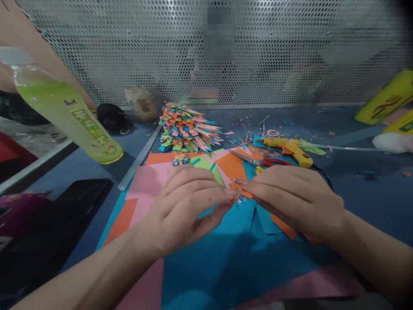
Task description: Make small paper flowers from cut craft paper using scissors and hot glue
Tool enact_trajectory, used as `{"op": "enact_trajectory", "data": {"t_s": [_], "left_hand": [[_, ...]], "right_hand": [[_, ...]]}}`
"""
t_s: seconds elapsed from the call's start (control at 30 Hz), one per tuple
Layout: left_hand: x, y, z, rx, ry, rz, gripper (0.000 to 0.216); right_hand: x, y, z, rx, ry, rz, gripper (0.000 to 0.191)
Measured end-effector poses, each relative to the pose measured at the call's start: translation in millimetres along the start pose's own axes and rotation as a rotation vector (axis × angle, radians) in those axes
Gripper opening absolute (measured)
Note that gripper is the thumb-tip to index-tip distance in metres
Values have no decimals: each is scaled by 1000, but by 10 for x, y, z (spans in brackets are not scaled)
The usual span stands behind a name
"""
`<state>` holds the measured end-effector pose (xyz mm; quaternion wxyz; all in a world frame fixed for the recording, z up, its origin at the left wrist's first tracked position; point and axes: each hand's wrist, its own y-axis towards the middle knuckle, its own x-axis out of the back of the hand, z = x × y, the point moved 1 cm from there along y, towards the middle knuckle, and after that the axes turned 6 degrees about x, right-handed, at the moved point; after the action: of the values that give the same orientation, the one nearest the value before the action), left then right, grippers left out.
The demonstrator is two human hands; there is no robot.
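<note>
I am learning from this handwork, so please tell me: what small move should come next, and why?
Perhaps the right hand should gently press the small orange paper piece while the left hand pinches it. The fingertips of both hands meet at this piece, whereas the glue gun and scissors lie beyond, held by neither, so finger work seems the better choice.

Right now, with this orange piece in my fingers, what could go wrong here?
Your left hand and right hand hold a small orange piece, which might crease. The scissors lie just beyond the right hand, so reaching forward could nick it. The glue gun lies among paper scraps; if hot, it might scorch them, though heat can't be seen.
</note>
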<state>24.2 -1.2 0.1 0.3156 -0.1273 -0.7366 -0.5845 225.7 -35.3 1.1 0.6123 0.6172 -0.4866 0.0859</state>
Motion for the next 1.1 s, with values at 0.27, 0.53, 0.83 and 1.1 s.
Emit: {"op": "enact_trajectory", "data": {"t_s": [0.27,0.53,0.83,1.1], "left_hand": [[23,-44,0,-44,57,-3,27],[14,7,-11,-39,51,-28,29],[1,-42,-3,-1,43,42,26],[8,-7,-17,-2,-1,24,26]], "right_hand": [[-5,-7,-1,15,-26,30,19],[-11,-8,11,-11,-51,57,20],[-12,-14,25,10,-90,29,18],[-14,-12,21,-5,-75,42,18]]}}
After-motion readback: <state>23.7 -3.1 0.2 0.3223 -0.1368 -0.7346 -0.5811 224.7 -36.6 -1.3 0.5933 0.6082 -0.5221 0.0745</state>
